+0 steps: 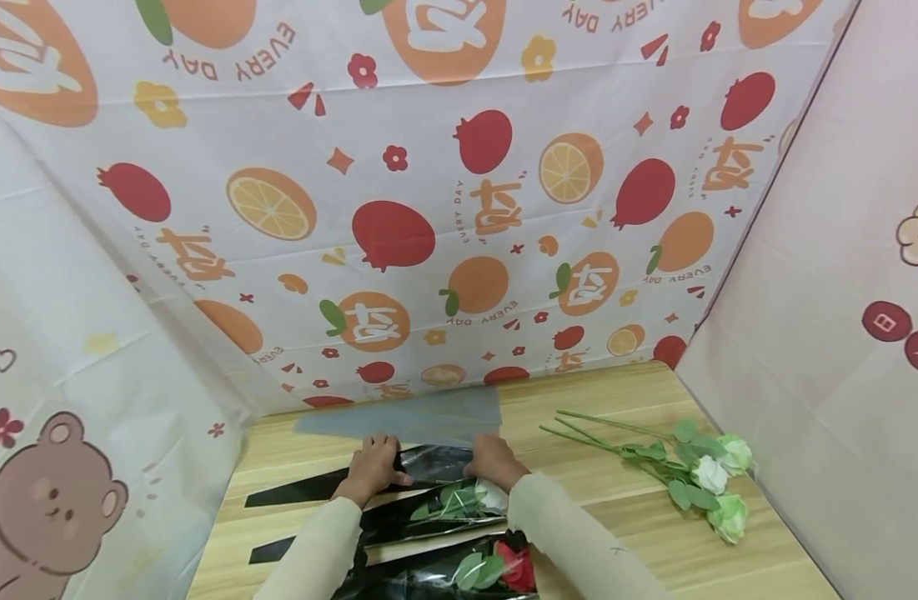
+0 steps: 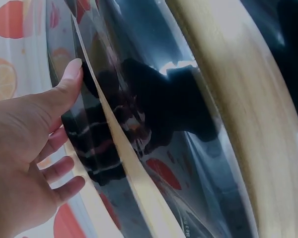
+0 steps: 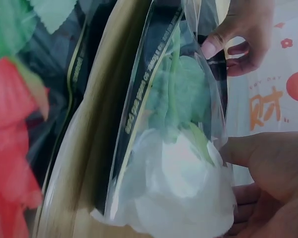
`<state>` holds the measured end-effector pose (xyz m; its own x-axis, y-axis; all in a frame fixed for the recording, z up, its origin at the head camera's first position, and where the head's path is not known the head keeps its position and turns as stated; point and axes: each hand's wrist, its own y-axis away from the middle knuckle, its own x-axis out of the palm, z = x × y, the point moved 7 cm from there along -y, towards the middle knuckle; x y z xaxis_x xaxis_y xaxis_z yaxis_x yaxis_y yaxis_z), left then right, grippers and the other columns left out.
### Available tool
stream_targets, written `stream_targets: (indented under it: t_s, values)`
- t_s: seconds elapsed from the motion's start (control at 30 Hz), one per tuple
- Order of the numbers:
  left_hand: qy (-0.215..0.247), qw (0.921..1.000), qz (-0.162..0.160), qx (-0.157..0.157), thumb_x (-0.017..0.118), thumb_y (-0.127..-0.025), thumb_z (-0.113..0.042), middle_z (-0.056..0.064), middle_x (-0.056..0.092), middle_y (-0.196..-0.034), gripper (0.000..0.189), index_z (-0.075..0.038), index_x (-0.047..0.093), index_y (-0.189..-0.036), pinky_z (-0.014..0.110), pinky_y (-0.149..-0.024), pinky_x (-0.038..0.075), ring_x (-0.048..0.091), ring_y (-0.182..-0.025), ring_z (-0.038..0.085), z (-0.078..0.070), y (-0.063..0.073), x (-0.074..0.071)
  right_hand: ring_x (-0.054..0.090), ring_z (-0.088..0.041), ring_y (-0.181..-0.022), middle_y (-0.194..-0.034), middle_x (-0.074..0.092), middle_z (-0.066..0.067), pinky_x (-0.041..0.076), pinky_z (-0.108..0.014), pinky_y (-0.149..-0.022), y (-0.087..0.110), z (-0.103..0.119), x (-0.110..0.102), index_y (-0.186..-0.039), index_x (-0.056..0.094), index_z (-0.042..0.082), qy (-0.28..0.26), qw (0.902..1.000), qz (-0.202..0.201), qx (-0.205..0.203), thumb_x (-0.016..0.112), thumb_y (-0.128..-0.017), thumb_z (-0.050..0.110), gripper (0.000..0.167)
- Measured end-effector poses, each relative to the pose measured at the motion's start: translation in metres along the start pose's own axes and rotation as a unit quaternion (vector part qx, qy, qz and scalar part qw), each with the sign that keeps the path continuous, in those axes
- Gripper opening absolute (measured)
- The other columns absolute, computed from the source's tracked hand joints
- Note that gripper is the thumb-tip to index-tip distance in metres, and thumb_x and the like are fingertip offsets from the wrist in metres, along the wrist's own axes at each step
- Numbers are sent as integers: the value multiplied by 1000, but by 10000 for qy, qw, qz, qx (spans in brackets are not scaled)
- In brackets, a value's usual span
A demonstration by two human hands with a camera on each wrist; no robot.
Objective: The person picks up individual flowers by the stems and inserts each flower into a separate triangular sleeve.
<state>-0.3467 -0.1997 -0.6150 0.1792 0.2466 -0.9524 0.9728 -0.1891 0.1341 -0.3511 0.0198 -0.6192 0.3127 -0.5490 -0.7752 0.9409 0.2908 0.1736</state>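
A black-and-clear flower sleeve (image 1: 438,463) lies across the table between both hands, with no bloom visible in it. My left hand (image 1: 376,467) touches its left part; in the left wrist view the thumb (image 2: 72,74) is extended against the shiny film and the other fingers are loosely bent. At the sleeve's right end my right hand (image 1: 496,460) pinches the edge, its fingertips partly hidden. Just nearer lies a sleeved white rose (image 3: 176,183) with green leaves. A sleeved red rose (image 1: 514,567) is closest to me, partly covered by the forearms.
Loose pale green and white roses (image 1: 709,475) lie on the right of the wooden table (image 1: 601,517), stems pointing left. A greyish translucent sheet (image 1: 428,412) lies along the back edge. Printed cloth (image 1: 428,167) hangs behind and at both sides.
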Motion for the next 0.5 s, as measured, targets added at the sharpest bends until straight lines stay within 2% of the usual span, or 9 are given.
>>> stream_targets:
  t_s: [0.1,0.3,0.4,0.5]
  values:
    - [23,9999,119,34,92,-77,-35,14,59,-111,53,-5,63,-111,59,-85,48,50,-103,36,1,0,0,24,-12,-49,-51,21,9,30,-30,-48,-1,1,2,-55,31,20,-16,10000,-39,53,88,-79,9,63]
    - [245,9994,253,-41,94,-75,-30,9,64,-104,46,-10,61,-100,56,-83,48,52,-95,30,4,0,-2,39,-16,-58,-63,41,1,35,-32,-55,-1,-2,2,-70,43,14,-28,9996,13,292,90,-80,13,48]
    - [561,9977,374,-44,95,-75,-22,5,64,-95,43,-11,58,-96,49,-79,49,55,-86,24,4,0,-2,37,-15,-57,-61,36,3,35,-31,-54,-3,-4,3,-65,40,15,-44,9995,4,327,91,-78,15,53]
    - [1029,9931,537,136,93,-75,-9,4,59,-86,40,-9,56,-90,41,-75,46,52,-77,20,0,0,-3,30,-13,-54,-57,27,6,32,-29,-51,-6,-6,5,-58,33,18,-125,9995,-35,290,92,-77,18,62]
